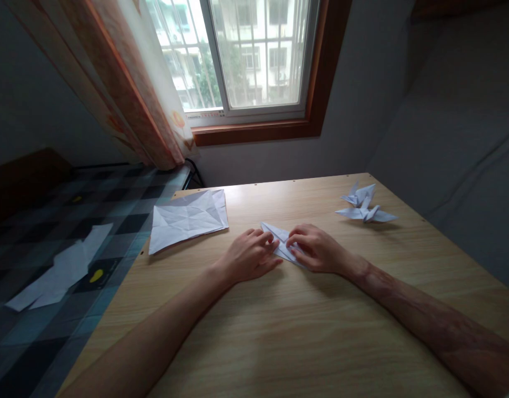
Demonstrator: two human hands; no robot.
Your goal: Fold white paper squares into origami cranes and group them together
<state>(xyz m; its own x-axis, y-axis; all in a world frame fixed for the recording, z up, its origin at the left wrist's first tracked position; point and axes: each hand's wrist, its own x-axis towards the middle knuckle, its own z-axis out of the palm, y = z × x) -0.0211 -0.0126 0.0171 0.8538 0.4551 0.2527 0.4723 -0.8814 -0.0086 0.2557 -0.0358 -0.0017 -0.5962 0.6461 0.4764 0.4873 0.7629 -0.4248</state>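
A partly folded piece of white paper (282, 251) lies on the wooden table (246, 342) between my two hands. My left hand (251, 254) rests at its left side, fingers curled, with the fingertips on the paper's edge. From the right, my right hand (316, 247) presses its curled fingers and thumb onto the paper, covering that end. A pointed upper corner and several crease lines show between the hands. The fingertips hide part of the folds.
Two folded paper cranes (366, 213) sit at the table's back right. Creased white sheets (188, 218) lie at the back left. Left of the table, a bed with a checked cover (125, 190) holds paper scraps (63, 271). A window (258, 55) and curtain (130, 83) are beyond.
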